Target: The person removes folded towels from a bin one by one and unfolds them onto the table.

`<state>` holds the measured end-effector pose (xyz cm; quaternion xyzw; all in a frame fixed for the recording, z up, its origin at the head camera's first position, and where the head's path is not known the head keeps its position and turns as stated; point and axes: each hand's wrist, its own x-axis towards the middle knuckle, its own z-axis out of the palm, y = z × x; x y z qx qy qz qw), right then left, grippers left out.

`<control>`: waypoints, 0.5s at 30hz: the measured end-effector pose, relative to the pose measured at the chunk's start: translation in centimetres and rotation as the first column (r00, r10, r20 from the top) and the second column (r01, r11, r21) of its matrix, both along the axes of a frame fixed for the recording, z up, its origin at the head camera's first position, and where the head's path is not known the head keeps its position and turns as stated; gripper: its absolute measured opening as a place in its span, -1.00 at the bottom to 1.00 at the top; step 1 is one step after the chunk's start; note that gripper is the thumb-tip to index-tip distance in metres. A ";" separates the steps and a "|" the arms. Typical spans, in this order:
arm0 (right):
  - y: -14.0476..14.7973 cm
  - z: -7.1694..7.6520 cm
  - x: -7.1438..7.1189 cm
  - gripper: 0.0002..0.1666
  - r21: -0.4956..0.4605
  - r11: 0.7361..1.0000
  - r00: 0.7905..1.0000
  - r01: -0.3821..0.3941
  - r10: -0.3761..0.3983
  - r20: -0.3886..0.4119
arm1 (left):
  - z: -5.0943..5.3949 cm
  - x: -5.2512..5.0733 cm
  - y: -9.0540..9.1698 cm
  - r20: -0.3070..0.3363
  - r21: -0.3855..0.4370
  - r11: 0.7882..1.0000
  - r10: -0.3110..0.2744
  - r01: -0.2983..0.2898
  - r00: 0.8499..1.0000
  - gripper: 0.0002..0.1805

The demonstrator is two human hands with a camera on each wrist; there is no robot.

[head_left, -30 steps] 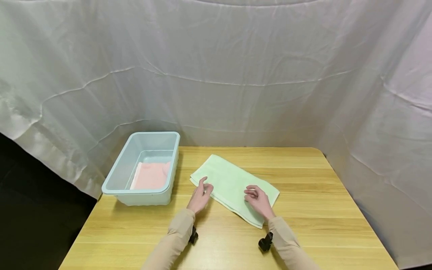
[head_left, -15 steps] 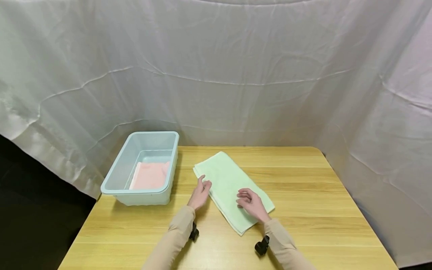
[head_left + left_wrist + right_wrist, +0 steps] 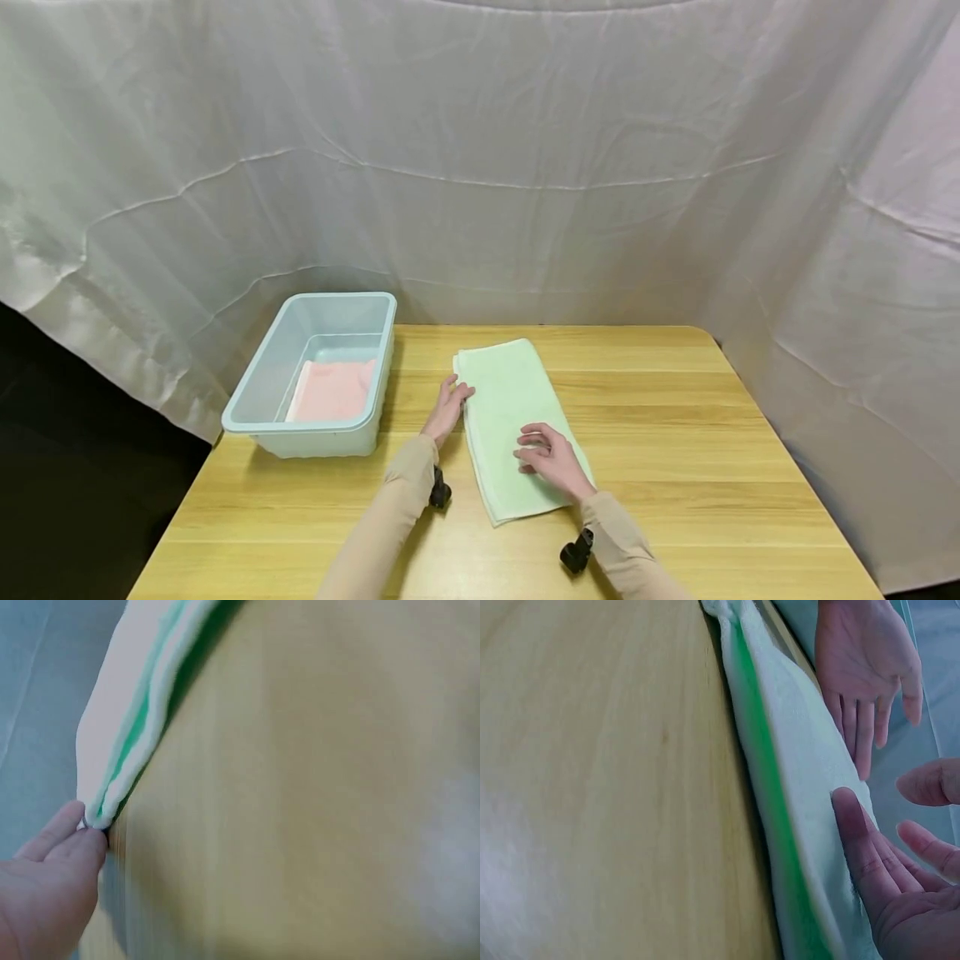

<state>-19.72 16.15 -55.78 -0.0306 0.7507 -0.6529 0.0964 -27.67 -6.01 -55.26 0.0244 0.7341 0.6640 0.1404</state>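
A folded light green towel [image 3: 506, 392] lies on the table, its long side running nearly straight away from me. Against its left edge, my left hand [image 3: 446, 410] touches the cloth with its fingertips; in the right wrist view that left hand [image 3: 866, 671] has straight fingers and a thumb held apart. My right hand [image 3: 553, 460] is over the near right part of the towel, fingers loosely bent. In the right wrist view, a fingertip of this right hand [image 3: 907, 900] meets the cloth, with the thumb away. Layered folded edges of the towel [image 3: 124, 742] show in the left wrist view.
A light blue plastic basin [image 3: 243, 396] stands on the left of the wooden table [image 3: 690, 458]. Inside it lies a folded pink cloth [image 3: 333, 392]. Grey curtains [image 3: 525, 233] hang behind the table and at both sides.
The green towel has turned clockwise on the table: its far end went right, its near end left. My right hand shifted slightly left; my left hand moved a little forward along the edge.
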 end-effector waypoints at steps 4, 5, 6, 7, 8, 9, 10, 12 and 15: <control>-0.2 -0.1 0.1 -0.49 -0.013 1.000 1.000 0.004 -0.004 -0.006 | -0.2 -0.7 0.0 0.046 0.165 0.986 0.022 -0.029 0.999 -0.32; -0.3 -0.1 0.1 -0.48 -0.013 1.000 1.000 0.004 -0.004 -0.007 | -0.3 -0.7 0.0 0.057 0.187 0.981 0.032 -0.042 0.998 -0.32; -0.3 -0.1 0.1 -0.48 -0.014 1.000 1.000 0.005 -0.005 -0.010 | -0.3 -0.7 -0.1 0.057 0.196 0.979 0.043 -0.054 0.997 -0.33; -0.4 -0.1 0.1 -0.48 -0.011 1.000 1.000 0.007 -0.007 -0.014 | -0.4 -0.7 -0.2 0.061 0.205 0.976 0.057 -0.068 0.997 -0.34; -0.5 -0.1 0.1 -0.48 -0.004 1.000 1.000 0.011 -0.011 -0.020 | -0.4 -0.6 -0.3 0.061 0.205 0.975 0.071 -0.082 0.996 -0.35; -0.6 -0.1 0.0 -0.49 0.008 1.000 0.999 0.018 -0.018 -0.029 | -0.5 -0.5 -0.4 0.063 0.207 0.973 0.088 -0.099 0.994 -0.36; -0.8 -0.1 0.0 -0.51 0.027 0.999 0.998 0.027 -0.026 -0.049 | -0.5 -0.4 -0.4 0.064 0.212 0.970 0.105 -0.117 0.992 -0.37; -1.1 -0.1 -0.1 -0.56 0.086 0.995 0.994 0.055 -0.046 -0.094 | -0.5 0.0 -0.6 0.052 0.201 0.968 0.140 -0.148 0.989 -0.39; -1.9 -0.1 -0.4 -0.66 0.177 0.979 0.983 0.099 -0.069 -0.170 | -0.3 0.7 -0.6 0.042 0.176 0.966 0.182 -0.187 0.982 -0.43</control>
